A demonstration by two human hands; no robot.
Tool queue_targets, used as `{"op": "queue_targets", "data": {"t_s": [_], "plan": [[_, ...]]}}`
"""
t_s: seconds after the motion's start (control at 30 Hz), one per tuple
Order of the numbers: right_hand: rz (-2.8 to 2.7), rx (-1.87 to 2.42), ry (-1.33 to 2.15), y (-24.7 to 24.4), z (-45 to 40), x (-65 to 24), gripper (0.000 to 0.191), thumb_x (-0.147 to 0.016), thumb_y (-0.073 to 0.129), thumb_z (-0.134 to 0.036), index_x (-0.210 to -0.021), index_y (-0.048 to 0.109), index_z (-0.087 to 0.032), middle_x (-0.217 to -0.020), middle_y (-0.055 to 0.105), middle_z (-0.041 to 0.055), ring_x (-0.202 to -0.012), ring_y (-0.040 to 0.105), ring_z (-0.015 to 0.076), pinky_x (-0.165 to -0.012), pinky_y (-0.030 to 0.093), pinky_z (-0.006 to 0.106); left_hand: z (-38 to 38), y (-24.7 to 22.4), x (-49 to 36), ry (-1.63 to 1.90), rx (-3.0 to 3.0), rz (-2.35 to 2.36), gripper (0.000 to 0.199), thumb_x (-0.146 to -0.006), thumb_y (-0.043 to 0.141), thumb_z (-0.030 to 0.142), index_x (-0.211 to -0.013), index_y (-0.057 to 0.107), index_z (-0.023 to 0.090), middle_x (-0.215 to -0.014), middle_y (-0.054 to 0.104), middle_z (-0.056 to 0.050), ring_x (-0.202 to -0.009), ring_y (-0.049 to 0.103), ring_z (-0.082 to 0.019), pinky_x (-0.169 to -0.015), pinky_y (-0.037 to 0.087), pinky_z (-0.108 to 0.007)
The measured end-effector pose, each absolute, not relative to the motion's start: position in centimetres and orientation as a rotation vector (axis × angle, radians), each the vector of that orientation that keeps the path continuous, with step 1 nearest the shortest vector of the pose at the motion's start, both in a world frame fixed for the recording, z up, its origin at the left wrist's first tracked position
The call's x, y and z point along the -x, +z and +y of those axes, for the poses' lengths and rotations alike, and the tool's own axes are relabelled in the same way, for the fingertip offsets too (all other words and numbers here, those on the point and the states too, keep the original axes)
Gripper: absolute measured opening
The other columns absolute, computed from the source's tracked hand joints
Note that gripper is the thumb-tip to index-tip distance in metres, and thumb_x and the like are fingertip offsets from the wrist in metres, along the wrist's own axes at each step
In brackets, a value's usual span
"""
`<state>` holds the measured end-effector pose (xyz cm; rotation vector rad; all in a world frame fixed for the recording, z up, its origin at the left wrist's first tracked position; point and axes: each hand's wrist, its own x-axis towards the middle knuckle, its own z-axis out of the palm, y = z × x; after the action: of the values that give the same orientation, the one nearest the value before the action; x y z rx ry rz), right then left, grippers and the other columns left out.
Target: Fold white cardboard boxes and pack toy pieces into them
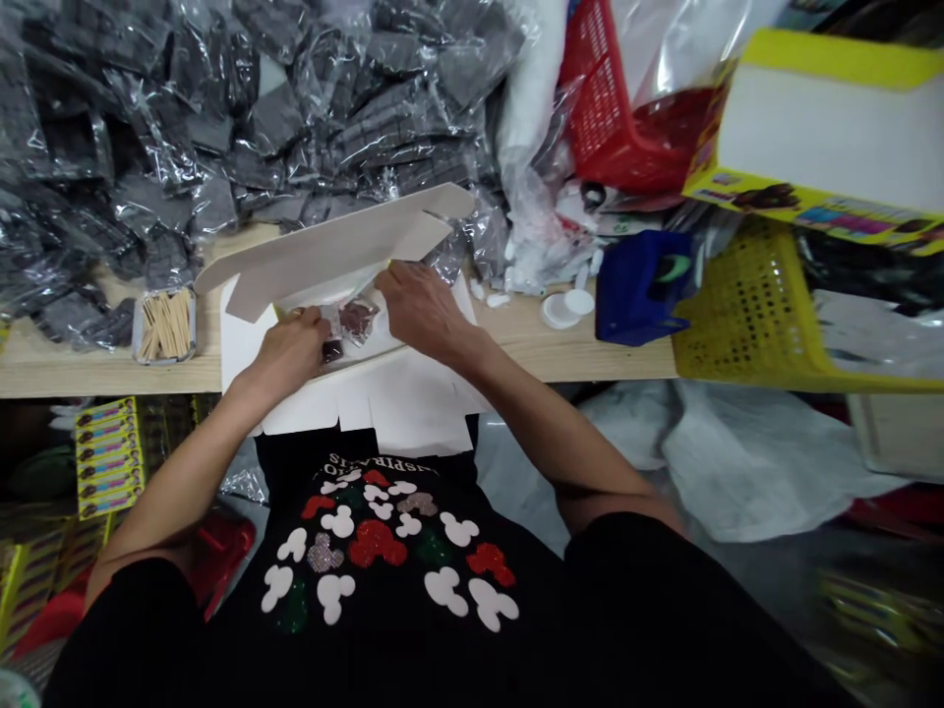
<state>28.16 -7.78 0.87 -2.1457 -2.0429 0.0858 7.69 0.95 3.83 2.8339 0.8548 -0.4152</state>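
Observation:
An open cardboard box point(255, 270), white inside, lies at the front edge of the wooden table with its long lid flap raised at the back. Inside it is a clear plastic packet point(358, 320) with dark brown contents. My left hand point(291, 349) reaches into the box from the left, its fingers closed on the packet's left side. From the right comes my right hand point(424, 305), fingers bent down over the box, with the packet's upper corner running to its fingertips. My own fingers partly hide the packet. Something dark point(333, 350) shows below it.
Many clear bags of dark grey pieces point(295, 118) cover the table's back left. A dish of wooden sticks point(166, 324) stands left. To the right are white discs point(567, 307), a blue tape dispenser point(641, 285), a red basket point(601, 108), a yellow basket point(744, 315) and a yellow carton point(818, 147).

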Motion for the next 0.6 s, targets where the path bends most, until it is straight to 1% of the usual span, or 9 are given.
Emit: {"op": "queue_targets", "data": {"t_s": [0.07,0.13,0.2,0.27,0.33,0.4,0.47,0.53,0.6], "plan": [[-1.941,2.191,0.063,0.8,-9.3,-29.4,0.041,-0.098,0.036,-0.006,-0.122,0.069,-0.014,-0.119,0.067,0.0205,-0.110,0.061,0.0321,-0.092,0.044,0.042,1.5,3.3,-7.2,-0.331,-2.786,0.845,0.027,-0.094,0.054,0.010,-0.112,0.072,0.015,-0.124,0.071,-0.017,-0.119,0.068,-0.033,-0.098,0.058,-0.044],[-1.766,2.319,0.035,0.3,-11.0,-31.7,0.040,-0.101,0.041,-0.011,-0.132,0.066,-0.016,-0.120,0.067,0.0203,-0.109,0.062,0.0331,-0.090,0.046,0.043,2.2,2.7,-6.9,-0.212,-2.759,0.861,0.025,-0.096,0.056,0.018,-0.116,0.071,0.015,-0.121,0.073,-0.017,-0.111,0.070,-0.032,-0.098,0.058,-0.044],[-1.577,2.484,0.022,-0.7,-12.6,-34.4,0.041,-0.100,0.046,-0.015,-0.138,0.063,-0.014,-0.117,0.067,0.0224,-0.103,0.063,0.0339,-0.085,0.048,0.044,2.8,2.0,-7.2,-0.076,-2.774,0.901,0.030,-0.101,0.050,0.025,-0.122,0.070,0.015,-0.120,0.075,-0.018,-0.106,0.071,-0.032,-0.096,0.057,-0.045],[-1.493,2.602,0.081,-1.9,-13.8,-36.6,0.041,-0.099,0.049,-0.018,-0.136,0.064,-0.010,-0.114,0.067,0.0253,-0.096,0.063,0.0336,-0.080,0.048,0.044,3.1,1.3,-7.8,0.052,-2.804,0.971,0.037,-0.104,0.040,0.024,-0.124,0.070,0.015,-0.117,0.077,-0.018,-0.103,0.072,-0.033,-0.093,0.057,-0.046],[-1.493,2.654,0.154,-2.9,-14.3,-37.7,0.042,-0.098,0.048,-0.016,-0.135,0.065,-0.008,-0.118,0.067,0.0279,-0.093,0.063,0.0326,-0.076,0.048,0.042,3.0,1.0,-8.3,0.105,-2.818,0.938,0.039,-0.104,0.038,0.026,-0.119,0.073,0.017,-0.112,0.078,-0.017,-0.099,0.073,-0.032,-0.088,0.057,-0.045],[-1.490,2.667,0.180,-3.4,-14.5,-38.1,0.046,-0.099,0.042,-0.014,-0.138,0.064,-0.008,-0.125,0.066,0.0284,-0.094,0.063,0.0314,-0.076,0.048,0.040,2.4,0.9,-8.4,0.080,-2.825,0.734,0.039,-0.106,0.042,0.037,-0.110,0.077,0.021,-0.106,0.079,-0.015,-0.097,0.073,-0.032,-0.088,0.058,-0.045],[-1.444,2.665,0.178,-3.4,-14.5,-38.4,0.048,-0.100,0.037,-0.012,-0.139,0.064,-0.008,-0.127,0.067,0.0269,-0.096,0.064,0.0305,-0.078,0.049,0.039,1.3,0.9,-7.9,0.081,-2.842,0.561,0.041,-0.106,0.047,0.052,-0.106,0.079,0.025,-0.109,0.080,-0.014,-0.106,0.072,-0.036,-0.096,0.057,-0.052],[-1.370,2.652,0.170,-2.9,-14.8,-39.0,0.047,-0.100,0.034,-0.013,-0.132,0.068,-0.008,-0.125,0.068,0.0258,-0.099,0.065,0.0308,-0.082,0.050,0.040,-0.1,0.9,-6.9,0.140,-2.867,0.597,0.046,-0.106,0.048,0.060,-0.116,0.080,0.027,-0.125,0.078,-0.016,-0.126,0.065,-0.043,-0.105,0.052,-0.064],[-1.280,2.608,0.136,-2.0,-15.2,-39.6,0.044,-0.100,0.034,-0.013,-0.123,0.072,-0.008,-0.123,0.070,0.0255,-0.104,0.066,0.0318,-0.088,0.050,0.041,-1.1,0.7,-5.9,0.153,-2.864,0.685,0.049,-0.107,0.048,0.060,-0.128,0.078,0.028,-0.144,0.071,-0.017,-0.140,0.056,-0.048,-0.110,0.045,-0.072]]}}
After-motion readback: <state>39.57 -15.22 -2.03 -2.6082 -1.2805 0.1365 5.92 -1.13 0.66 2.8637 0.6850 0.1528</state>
